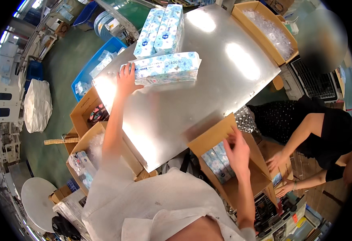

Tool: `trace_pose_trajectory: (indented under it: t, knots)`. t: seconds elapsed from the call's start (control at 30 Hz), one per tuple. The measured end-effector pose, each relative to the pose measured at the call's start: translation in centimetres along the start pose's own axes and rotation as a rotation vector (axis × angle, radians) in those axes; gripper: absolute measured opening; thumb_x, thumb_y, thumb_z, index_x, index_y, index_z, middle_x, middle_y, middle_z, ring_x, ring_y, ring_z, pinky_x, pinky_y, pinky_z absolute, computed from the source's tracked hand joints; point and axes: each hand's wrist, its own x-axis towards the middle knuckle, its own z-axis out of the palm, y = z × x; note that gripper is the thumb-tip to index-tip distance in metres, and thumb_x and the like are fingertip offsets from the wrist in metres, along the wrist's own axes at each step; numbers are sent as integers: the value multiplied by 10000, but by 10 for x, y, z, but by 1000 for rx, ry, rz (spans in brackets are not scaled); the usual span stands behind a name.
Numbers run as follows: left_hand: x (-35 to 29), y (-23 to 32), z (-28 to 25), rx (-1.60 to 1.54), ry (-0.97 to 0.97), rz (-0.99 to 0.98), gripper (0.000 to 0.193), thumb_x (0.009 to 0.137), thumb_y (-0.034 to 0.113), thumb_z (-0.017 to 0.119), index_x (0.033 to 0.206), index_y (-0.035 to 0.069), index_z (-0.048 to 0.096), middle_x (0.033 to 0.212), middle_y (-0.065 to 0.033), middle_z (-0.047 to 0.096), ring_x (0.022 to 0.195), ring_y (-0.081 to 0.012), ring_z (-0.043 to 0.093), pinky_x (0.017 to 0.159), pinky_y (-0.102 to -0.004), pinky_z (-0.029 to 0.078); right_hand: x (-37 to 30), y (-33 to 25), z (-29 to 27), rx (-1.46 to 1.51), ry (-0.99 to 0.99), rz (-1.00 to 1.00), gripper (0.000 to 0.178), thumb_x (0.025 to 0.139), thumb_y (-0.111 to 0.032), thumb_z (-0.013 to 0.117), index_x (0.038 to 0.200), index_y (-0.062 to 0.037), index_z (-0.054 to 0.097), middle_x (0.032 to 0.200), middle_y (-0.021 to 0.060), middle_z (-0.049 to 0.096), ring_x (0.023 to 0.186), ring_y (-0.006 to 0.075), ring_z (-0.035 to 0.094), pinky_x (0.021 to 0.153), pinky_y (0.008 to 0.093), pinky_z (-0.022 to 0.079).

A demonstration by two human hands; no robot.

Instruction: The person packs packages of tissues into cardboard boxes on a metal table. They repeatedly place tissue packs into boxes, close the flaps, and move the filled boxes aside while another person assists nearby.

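My left hand point(127, 80) is at the left end of a blue-and-white patterned tissue pack point(166, 68) on the metal table. Its fingers lie over the pack's end and the thumb is along the near side. Beyond that pack, two similar packs point(158, 30) lie side by side. To the right, my right hand point(238, 152) hovers over an open cardboard box point(214, 136), fingers apart and slightly blurred, with nothing seen in it. Inside the box sit several patterned packs point(218, 162), partly hidden by that hand.
The shiny metal table point(176, 112) fills the middle. At its far right stands a carton of clear plastic wrap point(270, 36). A blue bin point(99, 66) and an open carton point(81, 156) flank its left. At right, a co-worker's hands point(280, 168) reach to another box.
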Motion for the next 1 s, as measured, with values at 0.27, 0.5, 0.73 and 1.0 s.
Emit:
trace_pose_trajectory:
  t: [0.27,0.5,0.73,1.0]
  knots:
    - [3,-15,-6,-267,99,239,933,653,158,851,1468,123,399,1406,-151,417,1296,-388,402,1061,-470,392,180,-108,106,-489,47,-784,788,771,-120,748,1458,-40,371,1413,191,473,1347,342,415,1155,485,282]
    - [-7,17,-35,-643,-248,362,771,771,214,805,1441,97,441,1341,-160,531,1188,-341,530,1035,-407,437,253,-83,146,-852,37,-924,789,772,-103,699,1488,-117,367,1270,137,527,1208,303,492,1066,505,327]
    - [213,56,-24,-408,-57,255,692,925,531,596,1384,23,498,1285,-262,608,1183,-392,600,986,-432,469,175,-78,101,-706,131,-903,655,636,-39,702,1266,-57,523,1055,102,529,1048,275,512,930,425,380]
    - [311,91,59,52,-161,-15,1203,680,853,574,1542,75,260,1428,-318,452,1339,-509,362,1097,-589,279,-45,-37,-79,-5,527,-81,871,530,-194,881,1286,-35,478,1126,101,554,1104,256,541,985,415,435]
